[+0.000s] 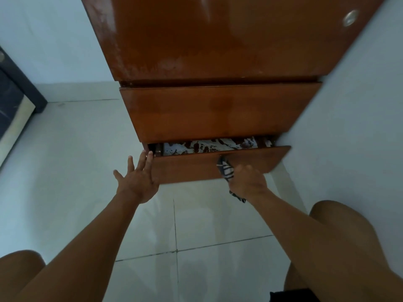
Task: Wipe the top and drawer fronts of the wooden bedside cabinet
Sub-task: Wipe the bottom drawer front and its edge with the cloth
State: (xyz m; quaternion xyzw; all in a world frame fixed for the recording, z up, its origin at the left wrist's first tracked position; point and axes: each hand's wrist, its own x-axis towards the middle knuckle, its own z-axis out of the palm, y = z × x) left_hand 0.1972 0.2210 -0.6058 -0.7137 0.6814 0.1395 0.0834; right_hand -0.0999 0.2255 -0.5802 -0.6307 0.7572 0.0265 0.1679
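Note:
The wooden bedside cabinet [218, 35] fills the upper middle, its glossy top streaked with pale dust. Its upper drawer front [213, 112] is closed. The lower drawer front [192, 166] stands pulled out a little, showing a patterned liner inside. My left hand [137, 177] reaches with straight, spread fingers to the lower drawer's left end, fingertips at its corner. My right hand [248, 182] grips a dark-and-white striped cloth [225, 170] and presses it against the lower drawer front, right of centre.
A pale wall [349, 105] hugs the cabinet's right side. White floor tiles [76, 171] spread to the left and below. A dark bed frame corner [19, 90] sits at the far left. My bare knees [340, 232] frame the bottom edge.

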